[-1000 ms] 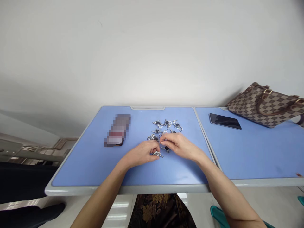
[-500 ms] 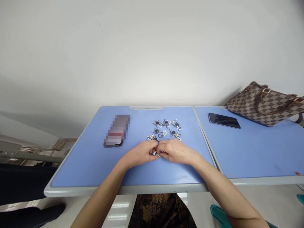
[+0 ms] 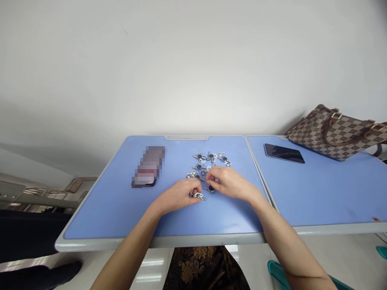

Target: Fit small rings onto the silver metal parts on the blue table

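My left hand (image 3: 181,195) is closed on a small silvery metal fitting (image 3: 198,195), pinched between thumb and fingers just above the blue table. The fitting has a flat flange with holes and prongs pointing right. My right hand (image 3: 225,181) hovers over the near right side of the loose parts, fingers curled and drawn together; what they hold, if anything, is hidden. Below its fingertips lies a metal part with a black round centre (image 3: 211,188). Several similar metal parts (image 3: 199,157) with rings and small plates lie spread beyond both hands.
A phone (image 3: 149,167), partly pixelated, lies left on the blue table (image 3: 115,217). On the adjoining right table are a black phone (image 3: 284,153) and a checkered handbag (image 3: 335,133). A wall (image 3: 193,80) stands behind. Teal seating (image 3: 278,274) shows below.
My right hand has moved away from the left, rightward and slightly up over the loose parts. My left hand stays in place with the metal fitting, which now shows more fully.
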### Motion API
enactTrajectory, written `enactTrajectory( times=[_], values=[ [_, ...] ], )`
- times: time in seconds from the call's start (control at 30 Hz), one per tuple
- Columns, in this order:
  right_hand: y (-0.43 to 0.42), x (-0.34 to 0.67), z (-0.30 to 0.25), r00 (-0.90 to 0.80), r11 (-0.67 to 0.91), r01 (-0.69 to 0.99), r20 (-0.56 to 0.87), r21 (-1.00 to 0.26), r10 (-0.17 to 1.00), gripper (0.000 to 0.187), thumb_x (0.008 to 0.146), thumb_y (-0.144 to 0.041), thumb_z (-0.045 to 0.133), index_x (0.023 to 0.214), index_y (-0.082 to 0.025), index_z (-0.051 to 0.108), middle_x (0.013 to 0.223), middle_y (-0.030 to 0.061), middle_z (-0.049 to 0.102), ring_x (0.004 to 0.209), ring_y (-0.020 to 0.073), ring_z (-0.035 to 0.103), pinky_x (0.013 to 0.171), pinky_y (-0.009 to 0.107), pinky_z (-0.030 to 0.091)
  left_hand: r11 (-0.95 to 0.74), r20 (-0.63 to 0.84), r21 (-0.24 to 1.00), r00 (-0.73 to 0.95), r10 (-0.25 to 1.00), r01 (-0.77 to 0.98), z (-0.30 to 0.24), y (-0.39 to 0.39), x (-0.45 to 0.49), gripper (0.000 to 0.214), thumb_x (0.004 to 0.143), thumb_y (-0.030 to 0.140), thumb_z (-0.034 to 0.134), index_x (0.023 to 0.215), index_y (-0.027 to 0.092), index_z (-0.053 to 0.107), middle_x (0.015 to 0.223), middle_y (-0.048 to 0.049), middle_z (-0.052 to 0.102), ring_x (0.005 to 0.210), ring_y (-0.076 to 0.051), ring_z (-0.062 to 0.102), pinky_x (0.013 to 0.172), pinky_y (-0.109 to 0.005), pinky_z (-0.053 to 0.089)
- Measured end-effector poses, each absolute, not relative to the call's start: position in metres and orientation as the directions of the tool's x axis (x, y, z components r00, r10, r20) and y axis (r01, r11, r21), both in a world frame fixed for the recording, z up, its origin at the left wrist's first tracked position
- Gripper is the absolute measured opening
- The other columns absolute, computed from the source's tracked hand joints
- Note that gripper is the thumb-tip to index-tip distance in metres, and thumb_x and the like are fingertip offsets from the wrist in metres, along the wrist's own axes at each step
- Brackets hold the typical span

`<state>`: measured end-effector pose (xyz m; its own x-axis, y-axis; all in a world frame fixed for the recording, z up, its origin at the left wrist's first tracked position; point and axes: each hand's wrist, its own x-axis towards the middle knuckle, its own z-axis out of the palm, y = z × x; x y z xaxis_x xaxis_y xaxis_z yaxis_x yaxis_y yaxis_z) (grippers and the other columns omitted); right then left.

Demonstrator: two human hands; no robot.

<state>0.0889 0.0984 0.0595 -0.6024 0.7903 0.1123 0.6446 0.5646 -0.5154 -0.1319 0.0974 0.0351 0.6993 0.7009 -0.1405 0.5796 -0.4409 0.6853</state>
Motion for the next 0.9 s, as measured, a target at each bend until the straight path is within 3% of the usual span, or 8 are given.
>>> enactTrajectory(
  times=[0.17,0.47,0.6,0.9],
  values=[
    [0.096,0.086,0.058,-0.682,0.608,0.593,0.071,-0.528,0.728,0.01,0.09,-0.014,0.055,0.091,-0.018,0.065,0.083,0.001,0.064,0.07,0.0119,0.054,0.065,0.024,0.035,-0.466,-0.107,0.674,0.7,0.706,0.573,0.035,0.099,-0.136,0.004,0.078,0.02,0.058,0.082,0.019,0.057,0.084,0.0013,0.056,0.08,-0.015,0.051,0.072,-0.027,0.039],
    [0.093,0.068,0.038,-0.635,0.629,0.722,0.086,-0.287,0.768,0.016,0.094,-0.02,0.051,0.092,-0.017,0.066,0.091,0.0042,0.062,0.062,0.0104,0.049,0.053,0.027,0.021,-0.429,-0.125,0.658,0.652,0.748,0.619,0.039,0.104,-0.143,0.006,0.078,0.021,0.059,0.084,0.019,0.059,0.087,0.0008,0.057,0.08,-0.015,0.053,0.072,-0.027,0.041],
    [0.094,0.066,0.035,-0.627,0.625,0.744,0.076,-0.237,0.775,0.019,0.096,-0.021,0.049,0.095,-0.016,0.067,0.092,0.0059,0.063,0.063,0.0116,0.052,0.053,0.027,0.023,-0.431,-0.121,0.647,0.643,0.757,0.629,0.039,0.105,-0.144,0.007,0.079,0.022,0.059,0.085,0.02,0.06,0.088,0.0005,0.057,0.083,-0.016,0.054,0.073,-0.028,0.042],
    [0.095,0.063,0.03,-0.625,0.618,0.745,0.06,-0.25,0.778,0.022,0.096,-0.024,0.047,0.101,-0.018,0.068,0.093,0.0059,0.065,0.067,0.0138,0.056,0.056,0.026,0.03,-0.403,-0.131,0.667,0.631,0.764,0.627,0.038,0.108,-0.143,0.017,0.079,0.022,0.06,0.095,0.02,0.063,0.088,0.0002,0.057,0.082,-0.016,0.054,0.074,-0.028,0.043]
  ],
)
